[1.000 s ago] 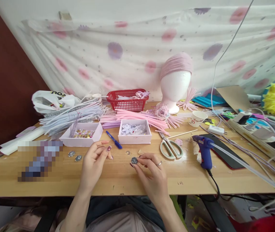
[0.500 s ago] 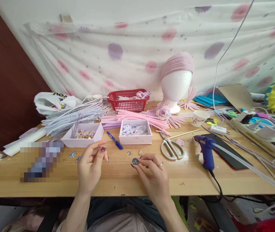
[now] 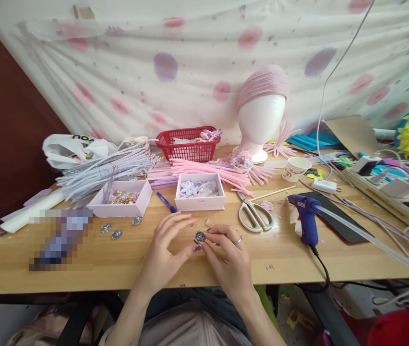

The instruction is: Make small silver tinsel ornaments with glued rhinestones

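Observation:
My right hand (image 3: pixel 230 259) pinches a small silver-grey coiled disc (image 3: pixel 200 236) between thumb and fingertips, just above the wooden tabletop. My left hand (image 3: pixel 164 257) is open beside it, fingers apart and bent over, its thumb tip close to the disc's lower left edge; whether it touches I cannot tell. To the left, similar silver discs (image 3: pixel 117 234) lie on the wood. Beyond my hands stand a white box of gems and beads (image 3: pixel 96 210) and a white box of pale fuzzy pieces (image 3: pixel 200 204), with a blue pen (image 3: pixel 167 202) between them.
Scissors (image 3: pixel 256 215) and a blue glue gun (image 3: pixel 307 218) lie to the right, its cord trailing over the front edge. Behind are pink pipe cleaners (image 3: pixel 208 173), a red basket (image 3: pixel 190 153), a white foam head (image 3: pixel 261 120) and a paper cup (image 3: pixel 295 169).
My left hand has moved right to beside the disc, and its closed fingers have spread. My right hand still pinches the disc. The view has shifted slightly, showing more silver discs at left.

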Tool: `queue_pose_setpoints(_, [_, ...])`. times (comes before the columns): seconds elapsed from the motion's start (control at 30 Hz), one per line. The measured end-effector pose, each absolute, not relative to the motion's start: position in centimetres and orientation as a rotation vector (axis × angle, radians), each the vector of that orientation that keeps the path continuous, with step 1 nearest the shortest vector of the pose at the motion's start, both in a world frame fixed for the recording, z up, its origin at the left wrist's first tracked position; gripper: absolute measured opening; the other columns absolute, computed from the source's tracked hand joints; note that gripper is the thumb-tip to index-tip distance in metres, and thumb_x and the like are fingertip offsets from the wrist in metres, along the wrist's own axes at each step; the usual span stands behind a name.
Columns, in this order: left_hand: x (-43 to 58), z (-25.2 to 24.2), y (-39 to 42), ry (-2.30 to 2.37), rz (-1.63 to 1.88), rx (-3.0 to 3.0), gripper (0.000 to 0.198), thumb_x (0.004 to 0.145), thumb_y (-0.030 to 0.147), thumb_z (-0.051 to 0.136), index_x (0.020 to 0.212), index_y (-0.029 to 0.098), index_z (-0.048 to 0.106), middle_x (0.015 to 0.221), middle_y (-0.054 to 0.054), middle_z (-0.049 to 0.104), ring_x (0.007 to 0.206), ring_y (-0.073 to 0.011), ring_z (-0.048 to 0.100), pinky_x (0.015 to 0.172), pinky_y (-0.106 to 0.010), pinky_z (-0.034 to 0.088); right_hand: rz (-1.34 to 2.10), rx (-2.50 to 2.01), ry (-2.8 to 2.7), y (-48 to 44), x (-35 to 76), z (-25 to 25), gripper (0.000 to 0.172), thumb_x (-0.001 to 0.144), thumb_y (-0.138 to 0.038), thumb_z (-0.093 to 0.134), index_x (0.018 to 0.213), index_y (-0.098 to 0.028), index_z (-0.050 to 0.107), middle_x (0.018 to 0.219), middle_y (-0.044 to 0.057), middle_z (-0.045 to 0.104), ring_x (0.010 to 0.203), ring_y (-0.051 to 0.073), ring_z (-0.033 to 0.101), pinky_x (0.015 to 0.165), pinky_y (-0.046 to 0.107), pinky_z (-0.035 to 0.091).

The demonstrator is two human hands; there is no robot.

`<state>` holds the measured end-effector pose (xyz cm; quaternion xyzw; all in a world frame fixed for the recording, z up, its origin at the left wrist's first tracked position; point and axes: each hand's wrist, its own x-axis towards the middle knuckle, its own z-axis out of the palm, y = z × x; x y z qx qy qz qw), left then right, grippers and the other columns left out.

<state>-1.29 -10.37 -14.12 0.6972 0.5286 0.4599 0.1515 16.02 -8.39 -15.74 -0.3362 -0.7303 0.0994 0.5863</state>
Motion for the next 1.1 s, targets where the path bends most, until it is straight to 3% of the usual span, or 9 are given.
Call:
queue_pose_setpoints(0.1, [-0.4, -14.5, -10.5, 1.501, 1.317, 1.983, 0.04, 0.079, 0.033, 0.079, 0.118, 0.028, 0.071, 0.13, -0.008, 0.067, 0.133, -0.0295, 0.051, 0.113, -0.048, 0.04, 0.231, -0.77, -1.681, -8.4, 16.1, -15.9, 0.01, 0.089, -0.008, 0.066, 0.092, -0.016, 0.07, 0.089, 0.007, 0.069, 0.082, 0.017, 0.069, 0.074, 0.027, 0.059])
queue_pose_setpoints(0.23, [0.3, -14.3, -10.8, 1.425, 1.392, 1.827, 0.035, 0.079, 0.028, 0.08, 0.112, 0.027, 0.072, 0.119, -0.007, 0.07, 0.118, -0.0255, 0.062, 0.104, -0.04, 0.048, 0.168, -0.781, -1.638, -8.5, 16.4, -15.4, 0.013, 0.087, -0.006, 0.067, 0.093, -0.016, 0.071, 0.088, 0.006, 0.068, 0.082, 0.016, 0.069, 0.077, 0.028, 0.059])
queue_pose_setpoints(0.4, [0.4, -13.7, -10.8, 1.304, 1.534, 1.739, 0.005, 0.084, 0.019, 0.075, 0.084, 0.024, 0.077, 0.089, -0.002, 0.073, 0.088, -0.0161, 0.069, 0.082, -0.026, 0.054, 0.054, -0.766, -1.609, -9.9, 17.8, -12.3, 0.018, 0.086, -0.002, 0.069, 0.098, -0.016, 0.071, 0.089, 0.004, 0.066, 0.081, 0.014, 0.067, 0.077, 0.026, 0.059])
queue_pose_setpoints(0.53, [0.1, -13.4, -10.7, 1.311, 1.638, 1.762, 0.012, 0.077, 0.015, 0.079, 0.07, 0.023, 0.075, 0.078, 0.001, 0.069, 0.073, -0.0126, 0.066, 0.069, -0.022, 0.051, -0.011, -0.742, -1.529, -11.3, 18.4, -10.2, 0.02, 0.084, -0.002, 0.071, 0.096, -0.017, 0.071, 0.089, 0.002, 0.064, 0.079, 0.013, 0.065, 0.072, 0.024, 0.058])
queue_pose_setpoints(0.63, [0.2, -13.0, -11.0, 1.302, 1.672, 1.649, 0.029, 0.08, 0.021, 0.077, 0.055, 0.019, 0.062, 0.075, 0.0, 0.067, 0.073, -0.0129, 0.063, 0.07, -0.023, 0.05, -0.032, -0.769, -1.557, -11.1, 18.2, -10.5, 0.019, 0.084, -0.002, 0.071, 0.096, -0.017, 0.071, 0.089, 0.003, 0.065, 0.078, 0.014, 0.066, 0.072, 0.025, 0.058])
queue_pose_setpoints(0.8, [0.1, -12.5, -11.2, 1.26, 1.579, 1.492, 0.007, 0.081, 0.023, 0.076, 0.084, 0.02, 0.07, 0.088, -0.004, 0.068, 0.087, -0.0172, 0.066, 0.082, -0.026, 0.054, -0.04, -0.842, -1.601, -8.9, 19.5, -12.0, 0.016, 0.085, -0.006, 0.072, 0.095, -0.017, 0.071, 0.092, 0.004, 0.066, 0.081, 0.015, 0.066, 0.074, 0.027, 0.057])
queue_pose_setpoints(0.93, [-1.9, -12.3, -10.9, 1.405, 1.706, 1.346, 0.011, 0.079, 0.027, 0.077, 0.078, 0.018, 0.07, 0.083, -0.003, 0.069, 0.083, -0.016, 0.067, 0.078, -0.024, 0.055, -0.236, -0.942, -1.274, -7.8, 21.7, -11.5, 0.018, 0.078, -0.009, 0.081, 0.09, -0.02, 0.074, 0.094, 0.005, 0.06, 0.084, 0.017, 0.061, 0.077, 0.033, 0.052])
queue_pose_setpoints(1.03, [-3.5, -12.2, -10.6, 1.495, 1.782, 1.228, 0.019, 0.073, 0.033, 0.081, 0.077, 0.017, 0.072, 0.077, -0.003, 0.07, 0.075, -0.0162, 0.066, 0.07, -0.024, 0.055, -0.22, -0.909, -1.531, -7.9, 21.3, -11.3, 0.011, 0.081, -0.018, 0.08, 0.09, -0.022, 0.076, 0.086, 0.003, 0.052, 0.077, 0.016, 0.055, 0.063, 0.028, 0.047])
queue_pose_setpoints(1.1, [-4.1, -12.0, -10.6, 1.493, 1.804, 1.24, 0.021, 0.07, 0.034, 0.083, 0.074, 0.016, 0.072, 0.072, -0.002, 0.069, 0.071, -0.0154, 0.064, 0.066, -0.023, 0.054, -0.132, -0.798, -1.737, -7.9, 20.5, -11.4, 0.01, 0.088, -0.018, 0.071, 0.092, -0.025, 0.076, 0.072, -0.002, 0.044, 0.06, 0.011, 0.047, 0.049, 0.024, 0.038])
